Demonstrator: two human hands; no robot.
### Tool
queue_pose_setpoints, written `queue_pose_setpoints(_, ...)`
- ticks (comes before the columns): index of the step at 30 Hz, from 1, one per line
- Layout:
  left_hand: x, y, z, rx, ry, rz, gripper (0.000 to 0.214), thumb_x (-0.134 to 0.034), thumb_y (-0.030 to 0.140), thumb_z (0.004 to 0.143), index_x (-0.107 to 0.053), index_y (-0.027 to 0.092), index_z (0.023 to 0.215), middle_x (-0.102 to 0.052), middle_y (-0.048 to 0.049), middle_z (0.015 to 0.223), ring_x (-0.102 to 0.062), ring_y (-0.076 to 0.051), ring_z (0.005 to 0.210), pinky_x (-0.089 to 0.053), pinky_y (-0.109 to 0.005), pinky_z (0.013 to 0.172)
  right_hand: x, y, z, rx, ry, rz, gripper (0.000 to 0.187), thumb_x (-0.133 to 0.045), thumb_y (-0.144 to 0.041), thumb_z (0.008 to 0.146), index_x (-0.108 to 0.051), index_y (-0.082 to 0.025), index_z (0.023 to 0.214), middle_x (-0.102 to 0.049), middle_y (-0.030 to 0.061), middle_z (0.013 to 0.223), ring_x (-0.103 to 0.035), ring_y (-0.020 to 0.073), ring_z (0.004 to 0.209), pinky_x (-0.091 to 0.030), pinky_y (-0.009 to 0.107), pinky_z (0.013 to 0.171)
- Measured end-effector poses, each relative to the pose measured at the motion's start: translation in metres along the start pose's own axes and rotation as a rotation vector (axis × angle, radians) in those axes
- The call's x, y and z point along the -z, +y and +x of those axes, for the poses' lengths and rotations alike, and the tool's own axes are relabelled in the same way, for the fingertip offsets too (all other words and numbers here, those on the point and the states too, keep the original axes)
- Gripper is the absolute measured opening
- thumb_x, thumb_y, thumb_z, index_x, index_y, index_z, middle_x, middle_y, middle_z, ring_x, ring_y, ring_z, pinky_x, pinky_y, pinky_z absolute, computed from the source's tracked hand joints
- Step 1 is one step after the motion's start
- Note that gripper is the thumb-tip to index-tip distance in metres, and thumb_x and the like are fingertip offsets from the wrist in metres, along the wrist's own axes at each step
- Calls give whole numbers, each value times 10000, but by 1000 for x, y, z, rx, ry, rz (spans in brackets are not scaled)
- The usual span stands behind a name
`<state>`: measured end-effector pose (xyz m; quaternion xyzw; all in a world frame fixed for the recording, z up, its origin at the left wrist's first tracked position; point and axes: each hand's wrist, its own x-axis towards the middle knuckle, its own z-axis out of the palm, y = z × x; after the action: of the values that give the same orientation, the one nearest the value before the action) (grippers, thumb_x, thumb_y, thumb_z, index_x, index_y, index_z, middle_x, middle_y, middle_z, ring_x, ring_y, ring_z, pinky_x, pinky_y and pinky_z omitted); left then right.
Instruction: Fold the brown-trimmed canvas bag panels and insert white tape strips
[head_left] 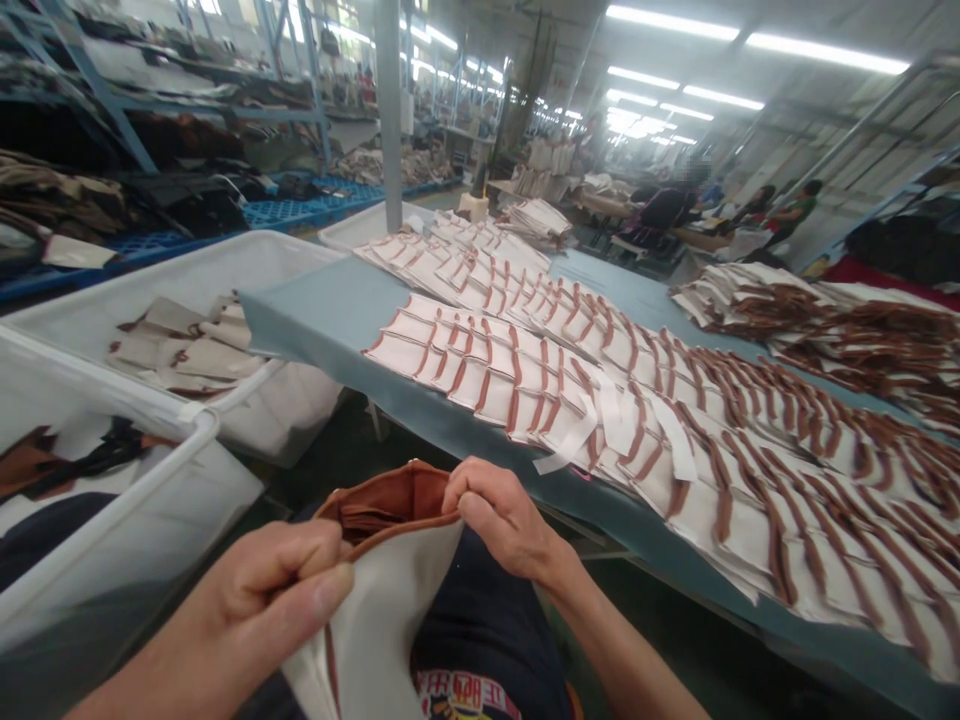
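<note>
Over my lap I have a white bag (386, 590) with a brown-edged mouth and a brown lining, its opening facing up and spread apart. My left hand (259, 600) pinches the rim at the left corner, thumb on the white outer face. At the right corner my right hand (499, 510) is closed on the same rim, fingers curled over the edge. Brown folds show inside the mouth; the bag's lower end runs out of view. Beyond my hands, rows of similar white pieces with brown edges (525, 375) lie overlapping on a blue-covered table (300, 310).
White strips (619, 415) lie across the near row. To the left stand white plastic bins (202, 430) holding white pieces and dark scraps. A grey post (391, 120) rises behind the table. More brown-and-white piles (817, 320) sit at the right; people (667, 205) are farther back.
</note>
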<state>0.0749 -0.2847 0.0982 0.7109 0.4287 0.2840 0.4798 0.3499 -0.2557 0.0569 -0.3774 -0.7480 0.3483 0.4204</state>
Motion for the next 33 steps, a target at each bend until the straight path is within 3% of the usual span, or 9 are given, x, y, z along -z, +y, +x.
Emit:
queue_pose_setpoints(3, 7, -2, 15, 37, -128, -244, 676, -517, 803, 993, -287, 255, 673, -309, 73, 655, -298, -129, 602, -284, -269, 529, -5, -13, 4, -13, -47, 4, 421, -635, -546, 1038, -716, -181, 844, -701, 20, 793, -609, 151, 713, -476, 277, 695)
queue_pose_setpoints(5, 9, -1, 22, 26, -187, -335, 690, -564, 817, 967, -310, 249, 668, -336, 76, 643, -306, -119, 593, -287, -255, 527, -9, -21, 6, -20, -80, 36, 317, -685, -464, 1012, -730, -184, 872, -721, 12, 806, -616, 140, 707, -482, 261, 691)
queue_pose_setpoints(11, 15, 6, 23, -77, -194, -186, 710, -534, 827, 977, -384, 221, 638, -374, 65, 627, -360, -118, 587, -308, -261, 548, -21, -33, 10, 85, -78, 93, 315, -669, -487, 1037, -722, -188, 949, -735, 26, 885, -644, 153, 807, -503, 282, 800)
queue_pose_setpoints(15, 19, 5, 19, -28, -237, -168, 750, -371, 911, 963, -507, 223, 697, -477, 34, 684, -451, -158, 639, -385, -284, 592, -22, -35, 16, 12, -103, 190, 308, -653, -405, 1019, -639, -194, 794, -611, -19, 771, -536, 129, 701, -433, 263, 691)
queue_pose_setpoints(17, 22, 7, 17, 6, -196, -87, 682, -409, 839, 999, -587, 224, 763, -552, 18, 750, -501, -177, 702, -412, -281, 623, -19, -35, 20, -62, -118, 308, 341, -653, -425, 1003, -578, -199, 760, -539, -36, 747, -476, 121, 675, -389, 258, 648)
queue_pose_setpoints(20, 23, 15, 18, 50, -111, 99, 380, -599, 541, 1008, -638, 224, 801, -606, 23, 786, -550, -176, 762, -417, -256, 648, -15, -32, 26, -153, -150, 465, 434, -626, -542, 1013, -505, -212, 759, -463, -47, 731, -403, 121, 667, -349, 257, 621)
queue_pose_setpoints(22, 20, 20, 22, 41, -95, 142, 299, -611, 433, 995, -635, 220, 787, -601, 33, 768, -555, -164, 744, -418, -246, 646, -14, -28, 30, -195, -163, 541, 513, -622, -650, 996, -480, -219, 756, -446, -45, 736, -381, 124, 668, -331, 257, 606)
queue_pose_setpoints(27, 8, 23, 37, 32, -50, 183, 286, -591, 394, 980, -559, 223, 752, -534, 59, 710, -492, -145, 670, -390, -242, 607, -14, -17, 33, -254, -125, 627, 606, -652, -760, 933, -457, -222, 734, -449, -43, 745, -360, 120, 660, -329, 264, 613)
queue_pose_setpoints(33, -4, 14, 45, -77, -34, 350, 381, -488, 387, 1047, -500, 238, 697, -506, 64, 635, -486, -133, 571, -370, -249, 548, -14, -5, 22, -333, -88, 583, 496, -669, -597, 968, -456, -219, 726, -391, -64, 697, -321, 107, 640, -312, 246, 589)
